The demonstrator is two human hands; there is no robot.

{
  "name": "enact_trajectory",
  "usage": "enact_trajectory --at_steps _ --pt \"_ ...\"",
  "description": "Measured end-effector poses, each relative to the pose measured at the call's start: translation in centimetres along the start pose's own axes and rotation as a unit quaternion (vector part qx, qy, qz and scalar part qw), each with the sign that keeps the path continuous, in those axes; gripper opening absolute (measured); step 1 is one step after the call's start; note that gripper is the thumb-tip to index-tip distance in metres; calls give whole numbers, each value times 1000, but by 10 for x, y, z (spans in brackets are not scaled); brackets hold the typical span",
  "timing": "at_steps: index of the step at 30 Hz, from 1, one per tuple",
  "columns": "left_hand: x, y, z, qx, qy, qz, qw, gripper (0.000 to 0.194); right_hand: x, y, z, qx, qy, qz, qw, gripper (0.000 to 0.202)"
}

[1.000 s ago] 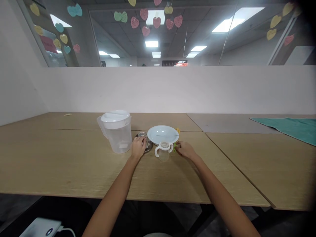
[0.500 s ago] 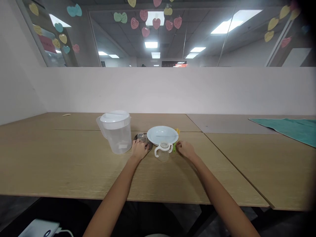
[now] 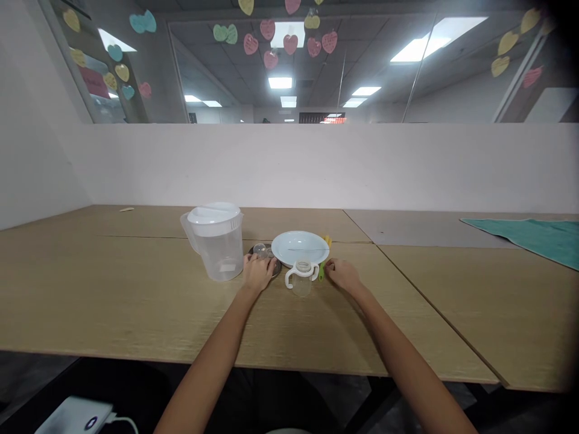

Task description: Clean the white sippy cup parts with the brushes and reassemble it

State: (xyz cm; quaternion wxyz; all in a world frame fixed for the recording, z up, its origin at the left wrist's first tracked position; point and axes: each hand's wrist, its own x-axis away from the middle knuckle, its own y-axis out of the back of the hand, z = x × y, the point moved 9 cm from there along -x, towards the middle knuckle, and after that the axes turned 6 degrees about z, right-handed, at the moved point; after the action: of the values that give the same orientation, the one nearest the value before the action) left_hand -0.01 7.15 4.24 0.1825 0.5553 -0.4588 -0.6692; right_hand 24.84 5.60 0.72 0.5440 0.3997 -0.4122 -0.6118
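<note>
My left hand (image 3: 257,273) rests at the near edge of a dark round dish (image 3: 277,271), palm down with its fingers apart. Small clear transparent items (image 3: 260,248) sit on that dish, partly hidden by the fingers. To the right, my right hand (image 3: 342,275) lies on the table with curled fingers, close beside a utensil with a green handle (image 3: 321,272) and a yellow end. What those fingers hold, if anything, is hidden. Between my hands stands a clear cup with a white two-handled ring (image 3: 302,272). Behind it is a white plate (image 3: 292,242) with a thin straight item on it.
A translucent pitcher with a white lid (image 3: 218,241) stands left of my left hand. A green cloth (image 3: 534,238) lies at the far right of the table (image 3: 149,295). Below the front edge, at lower left, is a white device with a cable (image 3: 75,416).
The view has shifted slightly, so everything sits a little further right. My left fingers have moved a little on the dish; my right hand stays beside the green handle.
</note>
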Motion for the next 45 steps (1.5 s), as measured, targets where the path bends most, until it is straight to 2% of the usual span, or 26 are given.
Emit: enact_trajectory --at_steps 7,11,19,27,38,41,45 --pt "2 34 7 31 55 -91 994 32 0 1 -1 -5 -9 3 1000 33" --pt "5 43 9 68 61 -125 988 32 2 3 1 -5 -7 4 1000 33" --pt "6 43 11 195 44 -147 969 28 4 5 3 5 -11 5 1000 32" --pt "5 44 7 194 45 -131 971 25 2 4 2 12 -11 1 1000 32" --pt "7 45 7 212 52 -146 965 29 3 3 3 18 -10 9 1000 31" --pt "8 46 5 200 38 -163 965 28 4 3 2 22 -13 11 1000 32" --pt "10 48 9 201 56 -194 959 27 4 4 2 26 -16 9 999 34"
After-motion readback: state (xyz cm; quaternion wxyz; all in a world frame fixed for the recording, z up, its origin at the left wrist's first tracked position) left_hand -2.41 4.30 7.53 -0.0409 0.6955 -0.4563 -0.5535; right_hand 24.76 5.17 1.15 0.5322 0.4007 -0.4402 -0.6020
